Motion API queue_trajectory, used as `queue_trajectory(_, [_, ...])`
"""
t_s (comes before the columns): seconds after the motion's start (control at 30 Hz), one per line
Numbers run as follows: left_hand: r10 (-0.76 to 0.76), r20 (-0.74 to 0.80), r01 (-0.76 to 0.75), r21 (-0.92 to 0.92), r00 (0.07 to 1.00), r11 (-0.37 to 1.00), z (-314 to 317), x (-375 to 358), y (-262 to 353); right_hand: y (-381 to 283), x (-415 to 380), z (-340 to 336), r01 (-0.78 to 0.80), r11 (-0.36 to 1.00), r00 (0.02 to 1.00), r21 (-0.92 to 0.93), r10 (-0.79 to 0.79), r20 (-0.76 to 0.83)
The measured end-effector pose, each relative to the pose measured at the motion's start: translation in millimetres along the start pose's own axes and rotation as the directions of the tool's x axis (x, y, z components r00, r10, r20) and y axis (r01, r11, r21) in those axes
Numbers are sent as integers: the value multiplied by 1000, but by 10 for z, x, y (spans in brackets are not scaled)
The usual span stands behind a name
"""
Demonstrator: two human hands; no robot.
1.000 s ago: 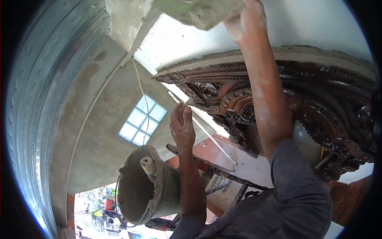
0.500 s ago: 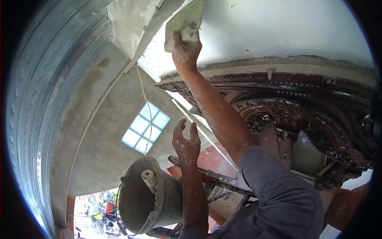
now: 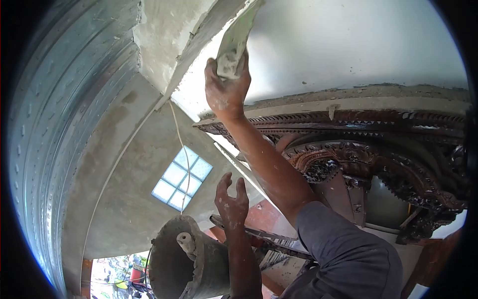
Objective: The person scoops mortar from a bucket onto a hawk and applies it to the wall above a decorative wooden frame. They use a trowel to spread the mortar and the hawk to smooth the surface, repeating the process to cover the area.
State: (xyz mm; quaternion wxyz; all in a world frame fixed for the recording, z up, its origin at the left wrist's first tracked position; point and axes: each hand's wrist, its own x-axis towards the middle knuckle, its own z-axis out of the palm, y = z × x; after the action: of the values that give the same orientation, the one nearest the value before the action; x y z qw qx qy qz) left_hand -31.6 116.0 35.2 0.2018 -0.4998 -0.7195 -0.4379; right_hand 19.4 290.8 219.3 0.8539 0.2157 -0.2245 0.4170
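Note:
Raised overhead, my right hand (image 3: 226, 94) grips a plaster-smeared plastering float (image 3: 234, 47) by its handle. The float's greenish board is tilted edge-on against the rough edge where the grey beam (image 3: 174, 45) meets the white surface. My left hand (image 3: 232, 202) is held up lower down, fingers curved and apart, with nothing in it. Just below and left of it is a grey, mortar-crusted bucket (image 3: 211, 264), tipped with its dark mouth toward me. A pale rounded piece with a hole (image 3: 186, 242) shows at the bucket's rim.
Carved dark wood trim (image 3: 343, 124) runs along the right under a rough plaster ledge. Corrugated metal sheeting (image 3: 55, 124) covers the left. A cable (image 3: 180, 134) hangs before a glass-block window (image 3: 181, 178) in the grey wall.
My right hand and the float have come lower in view, and the float has turned more edge-on. My left hand also sits lower, still open; the whole scene has shifted slightly down.

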Motion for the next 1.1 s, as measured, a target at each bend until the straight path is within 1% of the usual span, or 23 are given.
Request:
queue_trajectory(0.03, [-4,0,4,2,1000,1000,-8,-5,19,-3,83,40,56,998,998,-16,-56,3])
queue_trajectory(0.1, [8,0,-8,-4,1000,1000,3,8,-11,-16,142,192,177,949,984,-259,-172,44])
queue_trajectory(0.13, [27,-1,-27,-17,1000,999,27,19,-76,6,159,280,219,925,976,-312,-212,56])
queue_trajectory(0.17, [45,0,-45,-30,999,999,34,15,-115,70,50,386,226,917,974,-328,-221,54])
queue_trajectory(0.23, [7,42,-7,-4,999,1000,11,7,-110,178,-234,515,202,931,979,-305,-196,48])
queue_trajectory(0.27, [-8,59,8,8,998,1000,5,19,-100,241,-383,552,151,968,989,-201,-147,34])
queue_trajectory(0.3, [34,58,-33,-14,998,999,28,29,-146,257,-492,449,130,956,991,-264,-113,79])
queue_trajectory(0.33, [30,42,-31,22,999,999,35,13,-127,272,-556,360,113,939,990,-326,-79,116])
queue_trajectory(0.4, [25,2,-25,91,1000,996,39,-1,-103,236,-539,186,10,988,998,-157,-20,-60])
queue_trajectory(0.47, [0,11,-1,77,1000,997,43,-19,-96,-175,-256,-67,8,989,998,-145,-17,-60])
queue_trajectory(0.5, [-17,17,16,66,1000,998,25,-35,-70,-418,-75,-119,67,978,992,-197,-85,-89])
queue_trajectory(0.57, [-33,28,31,38,999,999,26,-43,-53,-730,248,-222,174,948,977,-265,-200,-76])
queue_trajectory(0.63, [-34,42,33,11,999,999,18,-40,-58,-980,563,-211,265,919,961,-291,-276,4])
queue_trajectory(0.67, [-32,43,32,8,999,999,14,-43,-63,-1021,665,-181,302,909,952,-289,-303,40])
queue_trajectory(0.7, [-34,42,33,7,999,999,10,-42,-64,-968,724,-149,363,879,932,-310,-342,120])
queue_trajectory(0.73, [-32,38,32,1,999,999,10,-27,-56,-892,744,-95,391,865,920,-314,-363,147])
queue_trajectory(0.8, [-50,33,50,3,998,999,2,-20,-46,-609,557,114,426,855,905,-296,-406,129])
queue_trajectory(0.83, [-45,27,45,12,999,999,20,-20,-77,-464,411,214,404,872,914,-278,-394,93])
queue_trajectory(0.9, [-31,27,31,23,999,999,30,-23,-85,-186,132,390,296,932,952,-207,-306,-15])
queue_trajectory(0.93, [-29,35,27,41,999,999,34,-17,-81,9,-36,349,149,979,987,-137,-156,-48])
queue_trajectory(0.97, [-29,45,26,63,999,998,28,-20,-89,204,-203,309,-2,998,997,-61,-3,-79])
queue_trajectory(1.03, [-5,47,0,110,999,994,35,-34,-121,421,-509,69,-156,987,987,-28,157,15])
queue_trajectory(1.1, [-26,47,22,89,999,996,58,-37,-196,303,-819,-332,-73,974,984,-216,106,145])
